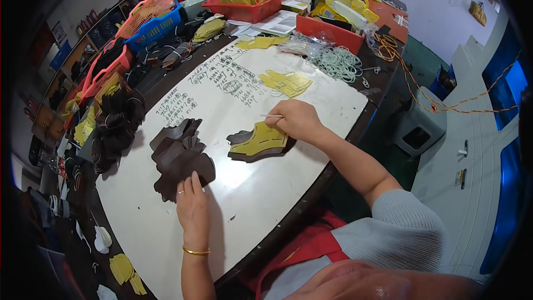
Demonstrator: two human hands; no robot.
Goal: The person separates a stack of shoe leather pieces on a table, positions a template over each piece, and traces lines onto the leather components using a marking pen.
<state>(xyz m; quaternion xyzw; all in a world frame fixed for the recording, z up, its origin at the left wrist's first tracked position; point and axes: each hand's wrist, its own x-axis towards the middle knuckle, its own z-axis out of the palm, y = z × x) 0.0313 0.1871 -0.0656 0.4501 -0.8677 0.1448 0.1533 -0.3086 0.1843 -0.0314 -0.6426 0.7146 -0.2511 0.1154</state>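
Note:
On the white board (250, 200), my left hand (193, 205) rests its outstretched fingers on the near edge of a stack of dark brown leather pieces (180, 158). To the right, a yellow template (258, 140) with slots lies over another brown leather piece (258, 157), whose edges show around it. My right hand (300, 121) is closed at the template's far right corner. A thin pale stick (273, 115), perhaps a pen refill, sticks out from its fingers. Its tip and the thumb's exact hold cannot be made out.
More yellow templates (286, 82) lie on the board beyond my right hand. Coiled pale cord (338, 62) and a red bin (330, 32) stand at the far right. Brown leather pieces (117, 125) heap up at the left edge, beside red baskets (111, 66). A grey stool (417, 128) stands right of the table.

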